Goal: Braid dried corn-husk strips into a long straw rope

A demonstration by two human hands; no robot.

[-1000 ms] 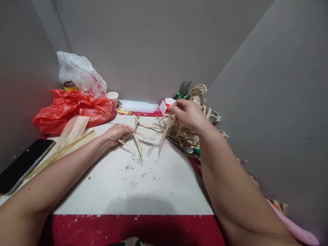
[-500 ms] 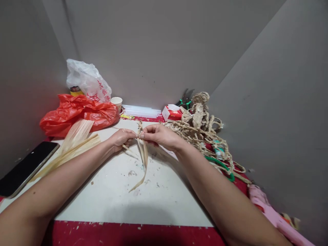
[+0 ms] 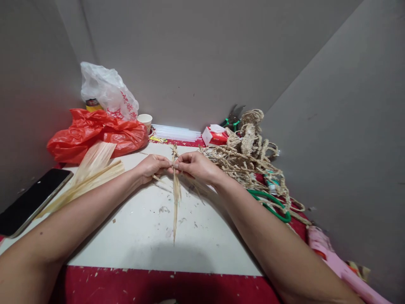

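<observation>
A pale braid of dried husk strips [image 3: 176, 190] is pinched between my two hands over the white board [image 3: 139, 236]. My left hand [image 3: 154, 166] closes its fingertips on the braid from the left. From the right, thumb and forefinger of my right hand [image 3: 195, 166] grip it at nearly the same spot. A short knotted end rises beyond the fingers, and a loose strip hangs straight toward me. Another thin strip pokes out below my left hand. Wide flat husk strips [image 3: 91, 169] lie beside my left forearm.
Left are a black phone [image 3: 34, 200], a red plastic bag [image 3: 95, 135], a white bag [image 3: 109, 90] and a paper cup [image 3: 144, 120]. At the back lie clear sticks [image 3: 177, 133] and a tissue pack [image 3: 215, 135]. Right are heaped braided cords [image 3: 249, 162] and a pink glue gun [image 3: 332, 261].
The loose strip that curved toward the lower left now hangs straight down. Both hands stay close together on the braid, and the view has tilted slightly.
</observation>
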